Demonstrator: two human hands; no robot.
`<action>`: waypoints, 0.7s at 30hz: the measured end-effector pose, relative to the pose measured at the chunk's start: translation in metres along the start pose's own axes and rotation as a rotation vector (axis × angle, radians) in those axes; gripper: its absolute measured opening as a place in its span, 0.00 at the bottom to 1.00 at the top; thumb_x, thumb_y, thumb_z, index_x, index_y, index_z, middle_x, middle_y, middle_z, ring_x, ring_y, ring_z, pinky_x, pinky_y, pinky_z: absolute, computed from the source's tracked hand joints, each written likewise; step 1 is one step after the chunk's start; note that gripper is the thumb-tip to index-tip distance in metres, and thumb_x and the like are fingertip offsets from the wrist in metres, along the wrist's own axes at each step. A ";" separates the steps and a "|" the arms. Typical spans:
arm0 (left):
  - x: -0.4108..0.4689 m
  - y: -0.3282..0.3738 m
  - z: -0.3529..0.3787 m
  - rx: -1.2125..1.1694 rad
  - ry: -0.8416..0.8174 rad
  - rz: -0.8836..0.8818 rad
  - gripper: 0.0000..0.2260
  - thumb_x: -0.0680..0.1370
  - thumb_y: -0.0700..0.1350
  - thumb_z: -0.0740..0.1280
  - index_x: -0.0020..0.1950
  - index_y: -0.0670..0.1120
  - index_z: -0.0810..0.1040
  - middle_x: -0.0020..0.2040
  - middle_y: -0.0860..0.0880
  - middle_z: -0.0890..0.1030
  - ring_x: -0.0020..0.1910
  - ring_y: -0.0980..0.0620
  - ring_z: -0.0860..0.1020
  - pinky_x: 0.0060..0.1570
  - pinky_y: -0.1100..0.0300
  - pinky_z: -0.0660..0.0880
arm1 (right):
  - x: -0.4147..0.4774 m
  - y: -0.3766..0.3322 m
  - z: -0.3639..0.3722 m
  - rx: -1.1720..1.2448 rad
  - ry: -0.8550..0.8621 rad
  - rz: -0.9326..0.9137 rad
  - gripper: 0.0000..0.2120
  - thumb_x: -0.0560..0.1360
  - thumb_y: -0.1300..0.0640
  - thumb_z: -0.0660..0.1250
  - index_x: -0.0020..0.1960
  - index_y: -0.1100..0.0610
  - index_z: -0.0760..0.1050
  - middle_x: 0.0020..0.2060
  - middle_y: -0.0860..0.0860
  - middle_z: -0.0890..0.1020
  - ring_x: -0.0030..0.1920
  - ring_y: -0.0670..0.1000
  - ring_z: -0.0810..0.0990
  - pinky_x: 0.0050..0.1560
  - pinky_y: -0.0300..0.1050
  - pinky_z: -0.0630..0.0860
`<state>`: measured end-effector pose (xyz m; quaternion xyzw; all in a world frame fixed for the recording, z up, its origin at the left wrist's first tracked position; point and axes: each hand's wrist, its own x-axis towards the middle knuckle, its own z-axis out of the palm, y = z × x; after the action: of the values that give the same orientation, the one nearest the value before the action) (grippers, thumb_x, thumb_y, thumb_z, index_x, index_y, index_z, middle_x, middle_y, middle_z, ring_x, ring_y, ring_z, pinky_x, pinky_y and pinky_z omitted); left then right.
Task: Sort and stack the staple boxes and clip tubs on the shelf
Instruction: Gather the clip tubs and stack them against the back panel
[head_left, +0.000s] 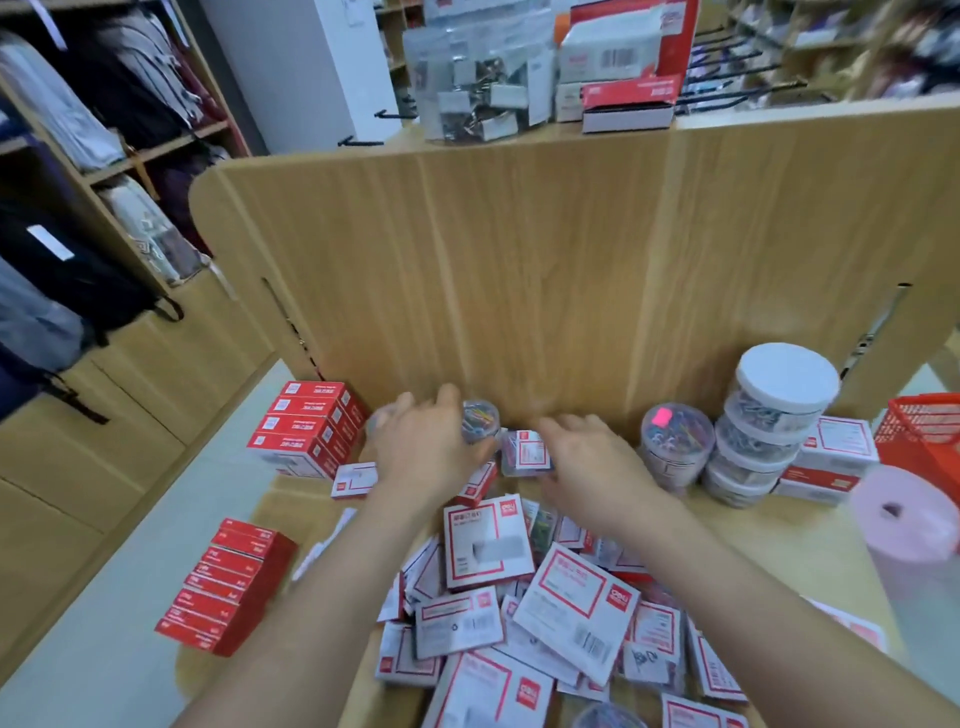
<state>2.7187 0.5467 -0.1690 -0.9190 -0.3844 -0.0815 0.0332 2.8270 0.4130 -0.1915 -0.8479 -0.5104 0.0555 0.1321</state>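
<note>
My left hand (426, 441) grips a small clear tub of coloured clips (480, 420) against the back panel. My right hand (587, 462) holds a clear clip box with a red and white label (524, 453) right beside it. Below my arms lies a loose heap of red and white staple boxes (524, 613). A stack of red staple boxes (306, 428) stands at the back left, and another red stack (228, 587) sits at the shelf's left edge. At the right stand a clip tub with a pink sticker (675, 441) and a tall stack of white-lidded tubs (769, 421).
A wooden back panel (519, 260) rises behind the shelf. A pink paper roll (914, 551) and a red basket (924, 436) sit at the far right. Flat white boxes (836, 462) lie behind the tub stack. Backpacks (78, 270) hang at the left across the aisle.
</note>
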 end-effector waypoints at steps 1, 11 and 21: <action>0.002 0.000 0.000 -0.021 -0.010 -0.012 0.26 0.69 0.70 0.63 0.53 0.50 0.70 0.47 0.49 0.81 0.58 0.45 0.73 0.52 0.51 0.66 | 0.004 -0.002 0.004 -0.045 -0.013 0.014 0.22 0.73 0.49 0.66 0.65 0.52 0.66 0.59 0.52 0.73 0.60 0.57 0.70 0.53 0.53 0.72; -0.006 -0.014 -0.009 -0.721 0.081 0.008 0.28 0.65 0.58 0.73 0.63 0.54 0.74 0.57 0.54 0.77 0.57 0.52 0.76 0.56 0.55 0.73 | 0.004 -0.008 -0.014 0.053 0.077 0.108 0.22 0.64 0.49 0.70 0.55 0.56 0.71 0.50 0.53 0.69 0.51 0.58 0.76 0.49 0.49 0.73; -0.007 0.054 -0.022 -1.015 -0.130 0.209 0.21 0.62 0.62 0.75 0.50 0.57 0.76 0.48 0.59 0.81 0.48 0.60 0.79 0.51 0.59 0.76 | -0.095 0.031 -0.043 0.724 0.242 0.272 0.27 0.59 0.51 0.70 0.58 0.45 0.75 0.52 0.44 0.80 0.52 0.43 0.80 0.54 0.47 0.77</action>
<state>2.7492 0.5010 -0.1485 -0.8560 -0.2040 -0.1967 -0.4324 2.8183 0.3087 -0.1631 -0.8070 -0.3217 0.1485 0.4725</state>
